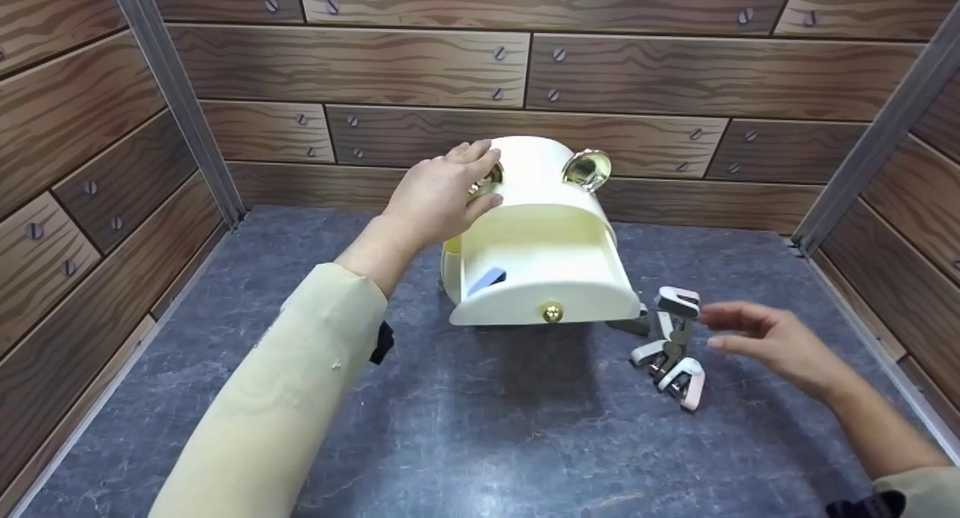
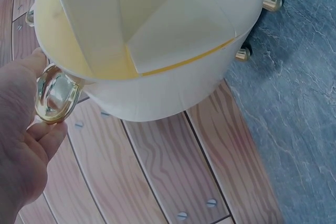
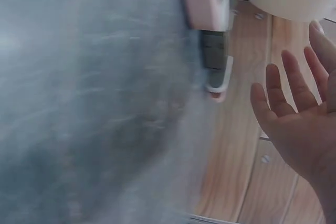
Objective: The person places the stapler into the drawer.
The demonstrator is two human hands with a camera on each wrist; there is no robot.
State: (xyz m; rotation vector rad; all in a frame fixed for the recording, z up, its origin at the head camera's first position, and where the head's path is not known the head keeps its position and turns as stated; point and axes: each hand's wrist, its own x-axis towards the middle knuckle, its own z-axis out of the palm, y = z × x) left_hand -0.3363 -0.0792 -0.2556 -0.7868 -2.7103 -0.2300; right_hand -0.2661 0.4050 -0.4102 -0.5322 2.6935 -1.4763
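A cream-white rounded box with gold ear-shaped fittings stands in the middle, its front drawer pulled out. The drawer front carries a gold knob, and a small blue and black object lies inside at the left. My left hand holds the box's left gold ear, fingers and thumb on either side of it. To the right of the drawer, several small white, pink and grey staplers lie in a cluster. My right hand, fingers spread and holding nothing, is just right of them.
The dark marbled tabletop is enclosed by wood-patterned panels at the back and both sides. Metal corner posts stand at the back corners. In the left wrist view, gold feet show under the box.
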